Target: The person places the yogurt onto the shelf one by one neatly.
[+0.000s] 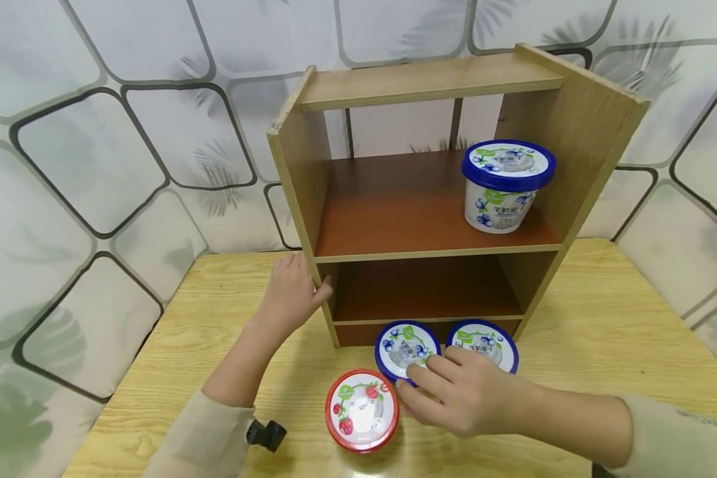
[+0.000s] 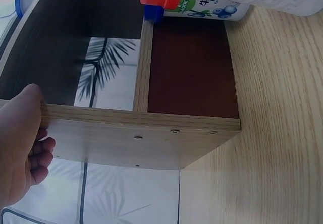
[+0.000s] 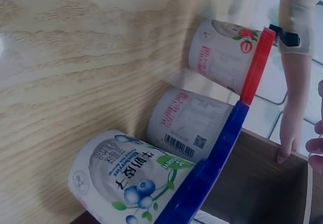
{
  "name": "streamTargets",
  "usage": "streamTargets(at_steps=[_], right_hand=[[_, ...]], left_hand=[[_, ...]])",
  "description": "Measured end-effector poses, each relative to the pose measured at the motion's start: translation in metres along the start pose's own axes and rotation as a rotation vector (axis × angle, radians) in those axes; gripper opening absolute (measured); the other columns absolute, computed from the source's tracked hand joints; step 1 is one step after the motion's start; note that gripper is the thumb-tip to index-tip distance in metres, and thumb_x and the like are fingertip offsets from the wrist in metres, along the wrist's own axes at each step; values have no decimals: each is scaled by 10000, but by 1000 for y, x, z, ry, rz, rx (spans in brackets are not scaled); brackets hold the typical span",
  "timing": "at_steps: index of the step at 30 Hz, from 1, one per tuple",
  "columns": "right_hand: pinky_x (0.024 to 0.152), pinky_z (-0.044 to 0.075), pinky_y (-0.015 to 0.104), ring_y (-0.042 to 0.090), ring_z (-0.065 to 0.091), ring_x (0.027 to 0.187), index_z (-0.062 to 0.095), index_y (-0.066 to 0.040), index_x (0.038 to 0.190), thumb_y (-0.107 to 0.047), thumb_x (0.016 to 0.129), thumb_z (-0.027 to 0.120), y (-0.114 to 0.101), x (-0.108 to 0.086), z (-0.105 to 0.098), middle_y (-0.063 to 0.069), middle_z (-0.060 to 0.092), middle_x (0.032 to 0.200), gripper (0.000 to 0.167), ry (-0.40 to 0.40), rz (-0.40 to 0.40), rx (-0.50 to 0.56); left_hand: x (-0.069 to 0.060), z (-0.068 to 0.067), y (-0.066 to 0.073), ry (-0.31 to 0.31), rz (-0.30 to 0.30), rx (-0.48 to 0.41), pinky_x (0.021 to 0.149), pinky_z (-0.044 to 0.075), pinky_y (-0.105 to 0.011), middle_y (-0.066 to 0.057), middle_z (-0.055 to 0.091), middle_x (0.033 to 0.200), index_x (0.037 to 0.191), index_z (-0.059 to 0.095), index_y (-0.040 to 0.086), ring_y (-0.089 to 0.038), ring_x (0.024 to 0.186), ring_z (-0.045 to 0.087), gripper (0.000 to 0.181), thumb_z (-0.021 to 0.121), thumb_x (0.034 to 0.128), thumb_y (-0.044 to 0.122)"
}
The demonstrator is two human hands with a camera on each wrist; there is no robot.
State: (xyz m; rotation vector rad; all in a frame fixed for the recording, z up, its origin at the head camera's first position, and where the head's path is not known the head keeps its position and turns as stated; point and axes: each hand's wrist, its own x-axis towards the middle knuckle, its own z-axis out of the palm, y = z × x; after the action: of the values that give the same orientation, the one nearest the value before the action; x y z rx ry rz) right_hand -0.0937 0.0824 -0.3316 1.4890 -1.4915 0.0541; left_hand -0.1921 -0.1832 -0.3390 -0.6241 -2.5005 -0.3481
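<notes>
A wooden shelf unit (image 1: 430,255) stands on the table, gripped at its left side panel by my left hand (image 1: 293,292), thumb on the inner side. In the left wrist view the left hand (image 2: 22,148) holds that panel's edge. My right hand (image 1: 469,395) hovers over two blue-lidded tubs, fingers bent and holding nothing visible. The left blue-lidded tub (image 1: 403,342) and the right one (image 1: 496,348) stand before the shelf. Beside the fingertips is a red-lidded tub (image 1: 361,411). All three tubs show upright beside one another in the right wrist view, the red-lidded tub (image 3: 222,52) farthest.
Another blue-lidded tub (image 1: 502,189) stands on the shelf's upper board at the right. Behind the unit is a patterned wall covering (image 1: 155,133). Wooden tabletop (image 1: 609,318) extends on both sides of the unit. A black device is strapped to the left wrist.
</notes>
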Motion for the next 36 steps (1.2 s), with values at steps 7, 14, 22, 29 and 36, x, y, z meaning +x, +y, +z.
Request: streamTargets(at_steps=[7,14,22,29,36], right_hand=[[485,371,166,63,492,562,650,-151,861,-211,957,461,-11,4,3,-44,628,765,221,-23,-37,21],[513,394,162,61,545,614,642,-172,871,-290,957,487,-26,1,11,-59,637,778,213,-39,-31,58],[561,448,189,71,542,621,631,-184,889,-283,962,449,-39,8,16,-71,608,766,220,-62,-68,43],[512,370,190,62,492,607,629,-199,917,-214,946,411,-51,6,26,-86,578,779,221,-96,-92,26],[513,384,176,60,508,596,646,-211,911,-269,947,435,-63,-4,39,-89,591,769,221,-63,-74,1]], left_hand=[[-3,2,-1,8,20,-6,730,393,-429,-108,505,750,895,499,11,-306,758,487,199,564,831,188],[-3,2,0,-15,0,-15,748,397,-430,-102,510,752,887,503,20,-305,772,493,191,558,838,197],[-3,1,1,-34,-15,-11,764,402,-434,-103,516,763,886,503,21,-312,788,502,192,559,844,200],[-3,0,2,-50,-25,27,752,407,-426,-95,505,739,854,501,25,-309,776,509,201,556,856,219],[-3,-2,3,-54,-22,51,760,414,-429,-106,525,751,853,507,23,-315,777,516,215,558,860,233]])
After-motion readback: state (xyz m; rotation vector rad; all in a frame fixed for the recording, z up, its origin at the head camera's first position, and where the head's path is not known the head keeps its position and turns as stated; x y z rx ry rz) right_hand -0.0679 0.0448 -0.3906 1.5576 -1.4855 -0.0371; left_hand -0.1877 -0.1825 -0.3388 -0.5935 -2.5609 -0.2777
